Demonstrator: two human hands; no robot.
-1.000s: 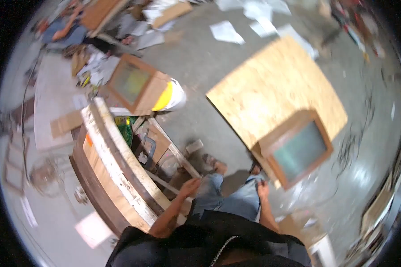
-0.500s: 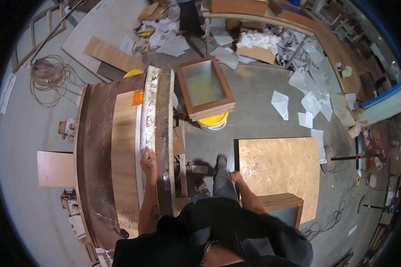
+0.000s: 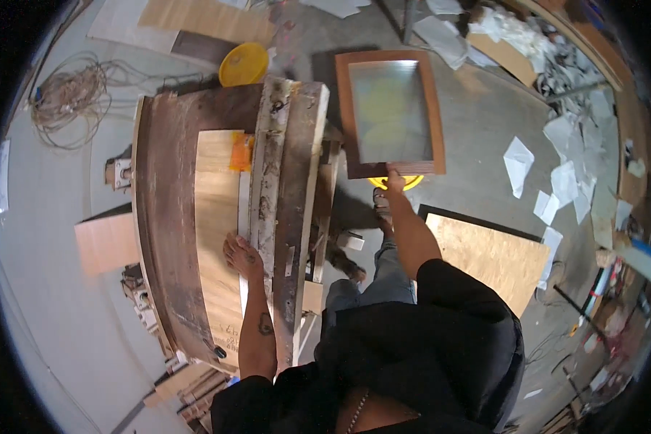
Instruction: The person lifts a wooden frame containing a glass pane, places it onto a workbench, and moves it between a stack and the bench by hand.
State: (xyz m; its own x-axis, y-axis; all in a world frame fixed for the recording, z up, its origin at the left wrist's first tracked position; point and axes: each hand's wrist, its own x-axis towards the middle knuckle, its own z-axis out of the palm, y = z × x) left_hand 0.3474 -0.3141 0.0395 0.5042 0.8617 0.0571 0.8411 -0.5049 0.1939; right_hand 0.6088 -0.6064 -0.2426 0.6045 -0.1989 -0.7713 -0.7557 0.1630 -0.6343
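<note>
My left hand [image 3: 242, 254] lies on the long pale wooden board [image 3: 217, 188] on the workbench, its fingers spread and touching the board near its right edge. My right hand [image 3: 394, 181] reaches forward with its fingers closed on the near edge of a brown wooden frame with a frosted glass panel [image 3: 390, 112]. Beneath that frame, a yellow-rimmed bucket [image 3: 405, 182] shows only in part. A strip of orange tape [image 3: 241, 150] sits near the far end of the board, with a worn, paint-spotted rail [image 3: 269, 152] alongside.
The brown workbench [image 3: 168, 217] stands on my left. On the floor at my right lies a light plywood panel [image 3: 492, 260]. Coiled cable [image 3: 69, 98] lies at the far left, near a yellow lid [image 3: 244, 65]. White paper sheets [image 3: 517, 166] are scattered at the right.
My left hand has moved from the worn rail onto the board, opening its fingers. My right hand has gone forward from beside the plywood panel to the glazed frame. The view has shifted.
</note>
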